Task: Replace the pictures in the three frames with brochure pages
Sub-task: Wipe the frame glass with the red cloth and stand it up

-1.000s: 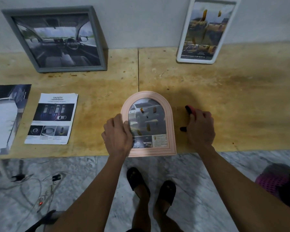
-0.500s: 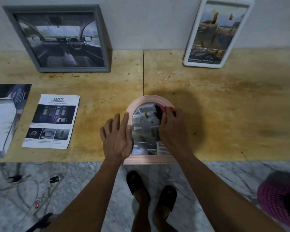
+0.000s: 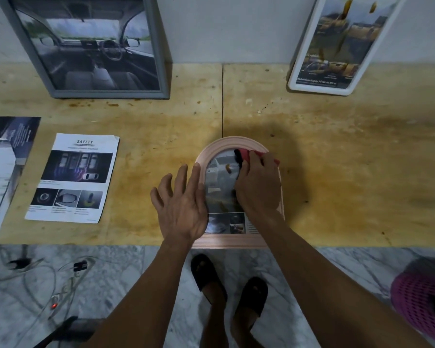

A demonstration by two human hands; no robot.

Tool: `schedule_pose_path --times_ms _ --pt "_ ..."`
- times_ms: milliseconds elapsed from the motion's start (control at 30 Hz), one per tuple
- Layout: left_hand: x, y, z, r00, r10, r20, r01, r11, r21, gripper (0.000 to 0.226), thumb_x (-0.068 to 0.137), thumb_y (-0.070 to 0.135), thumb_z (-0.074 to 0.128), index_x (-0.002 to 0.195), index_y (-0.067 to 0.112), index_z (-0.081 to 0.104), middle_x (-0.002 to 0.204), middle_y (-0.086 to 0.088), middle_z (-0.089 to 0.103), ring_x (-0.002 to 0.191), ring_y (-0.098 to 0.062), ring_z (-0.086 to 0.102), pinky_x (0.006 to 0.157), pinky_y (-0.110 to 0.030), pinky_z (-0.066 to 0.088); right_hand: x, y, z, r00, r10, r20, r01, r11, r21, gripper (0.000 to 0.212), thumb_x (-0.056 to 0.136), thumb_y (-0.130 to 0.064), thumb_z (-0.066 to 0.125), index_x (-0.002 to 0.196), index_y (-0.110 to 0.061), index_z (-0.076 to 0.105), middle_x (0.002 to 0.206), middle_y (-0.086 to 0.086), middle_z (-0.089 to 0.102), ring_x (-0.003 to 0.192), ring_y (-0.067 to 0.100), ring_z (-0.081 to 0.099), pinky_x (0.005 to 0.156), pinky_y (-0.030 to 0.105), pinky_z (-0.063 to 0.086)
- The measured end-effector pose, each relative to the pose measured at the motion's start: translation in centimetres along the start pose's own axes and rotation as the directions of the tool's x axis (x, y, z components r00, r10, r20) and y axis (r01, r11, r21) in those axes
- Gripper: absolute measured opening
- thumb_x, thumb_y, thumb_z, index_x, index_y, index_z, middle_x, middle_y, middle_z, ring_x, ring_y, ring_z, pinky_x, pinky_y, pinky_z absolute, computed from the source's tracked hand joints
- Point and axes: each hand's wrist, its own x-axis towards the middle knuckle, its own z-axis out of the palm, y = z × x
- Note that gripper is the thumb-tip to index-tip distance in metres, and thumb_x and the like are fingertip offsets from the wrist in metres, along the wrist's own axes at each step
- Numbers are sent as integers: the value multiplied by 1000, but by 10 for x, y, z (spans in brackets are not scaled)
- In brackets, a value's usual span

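Arched pink frame (image 3: 239, 143) laid flat at the near edge of the wooden table (image 3: 337, 172)

A red and black object (image 3: 244, 155) is gripped by the curled fingers of the right hand (image 3: 259, 187) over the frame's car picture (image 3: 220, 187); the left hand (image 3: 181, 204) is spread flat, fingers straight, at the frame's left rim

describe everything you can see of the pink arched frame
The pink arched frame lies flat, face up, at the table's near edge, its straight end toward the person. Its ridged moulding looks like plastic or painted wood. It holds a car brochure page. The left hand rests on its left side; the right hand holds a red-and-black tool over it.
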Motion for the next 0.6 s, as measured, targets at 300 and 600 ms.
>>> schedule_pose_path --times_ms 300,600 --pt "1 0 0 1000 1 26 -1 1000 13 51 105 48 15 154 39 26 158 6 32 139 -30 28 110 -58 23 3 -8 11 995 -97 5 97 992 87 30 99 -20 47 119 -4 63 115 13 57 102 30 54 83 37 45" --pt "1 -1 0 1000 -4 1 4 1000 -11 48 106 44 19 153 40 28 157 9 32 139 -28 28 110 -57 24 -1 -23 10 957 -214 195 178 966 185 32 101 -22 44 123 -7 63 118 10 55 101 24 54 87 38 48"
